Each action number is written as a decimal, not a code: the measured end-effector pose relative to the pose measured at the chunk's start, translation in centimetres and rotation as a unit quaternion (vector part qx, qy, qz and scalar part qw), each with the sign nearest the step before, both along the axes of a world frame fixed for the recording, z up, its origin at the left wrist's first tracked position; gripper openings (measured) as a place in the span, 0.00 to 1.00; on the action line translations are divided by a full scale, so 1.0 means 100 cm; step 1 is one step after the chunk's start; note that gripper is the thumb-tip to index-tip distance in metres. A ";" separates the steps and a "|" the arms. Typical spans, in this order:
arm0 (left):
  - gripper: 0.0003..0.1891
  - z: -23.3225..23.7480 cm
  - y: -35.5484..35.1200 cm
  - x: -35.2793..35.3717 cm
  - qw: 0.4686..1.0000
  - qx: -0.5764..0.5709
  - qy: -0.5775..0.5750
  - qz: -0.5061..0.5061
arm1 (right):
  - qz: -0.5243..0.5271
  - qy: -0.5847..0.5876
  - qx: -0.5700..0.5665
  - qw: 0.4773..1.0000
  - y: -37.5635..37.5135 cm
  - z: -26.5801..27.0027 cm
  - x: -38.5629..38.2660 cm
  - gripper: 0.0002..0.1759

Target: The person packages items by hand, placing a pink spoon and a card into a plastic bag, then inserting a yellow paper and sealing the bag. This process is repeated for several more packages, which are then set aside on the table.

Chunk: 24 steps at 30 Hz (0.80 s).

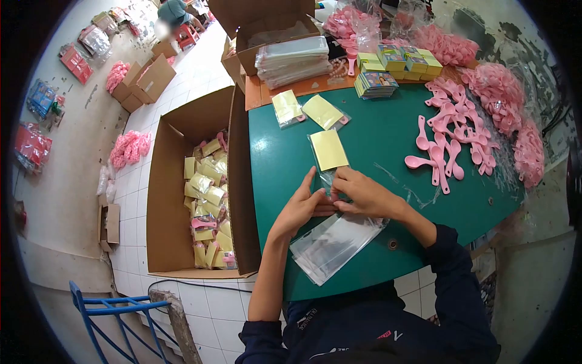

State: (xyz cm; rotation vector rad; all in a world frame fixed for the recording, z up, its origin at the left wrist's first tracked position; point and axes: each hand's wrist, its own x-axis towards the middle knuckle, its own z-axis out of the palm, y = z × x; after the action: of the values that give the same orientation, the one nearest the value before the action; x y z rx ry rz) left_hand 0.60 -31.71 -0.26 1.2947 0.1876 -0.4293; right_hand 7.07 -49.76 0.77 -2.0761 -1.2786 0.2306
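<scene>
A clear plastic bag with a yellow card [329,150] inside lies on the green table, its lower end between my hands. My left hand [301,206] holds the left side of that end, index finger stretched along the bag and thumb bent inward. From the right, my right hand [365,193] pinches the same end with curled fingers; a bit of pink shows between the hands, mostly hidden. Just below them rests a stack of flat clear plastic bags [336,246]. Two more bagged yellow cards, one on the left [287,107] and another beside it [322,111], lie farther back.
Loose pink spoons [445,155] are heaped at the right. Card stacks [376,84], bundled bags [291,60] and bagged pink pieces [494,91] line the back. A deep cardboard box [167,236] of filled packets stands left, near a blue metal frame [115,309]. Another person [174,13] sits far off.
</scene>
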 end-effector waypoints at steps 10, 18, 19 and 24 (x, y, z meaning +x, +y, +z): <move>0.34 -0.020 -0.003 0.008 0.994 0.064 -0.089 0.031 | 0.049 -0.045 0.053 0.996 0.005 -0.007 -0.005 0.08; 0.24 -0.009 -0.001 0.006 0.996 0.021 -0.065 0.063 | 0.043 0.251 0.168 0.952 -0.126 0.052 0.079 0.09; 0.21 -0.007 0.000 0.006 0.996 0.015 -0.061 0.060 | -0.087 0.212 0.197 0.953 -0.170 0.045 0.113 0.09; 0.13 -0.013 0.000 0.007 0.996 -0.006 -0.070 0.047 | -0.617 -0.223 -0.209 0.725 -0.268 0.046 0.162 0.18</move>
State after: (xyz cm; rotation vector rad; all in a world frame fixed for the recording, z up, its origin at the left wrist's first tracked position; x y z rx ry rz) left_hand 1.30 -31.75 -1.55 1.2936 0.1277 -0.2592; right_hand 23.23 -76.53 5.35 -3.0058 0.2449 -0.6821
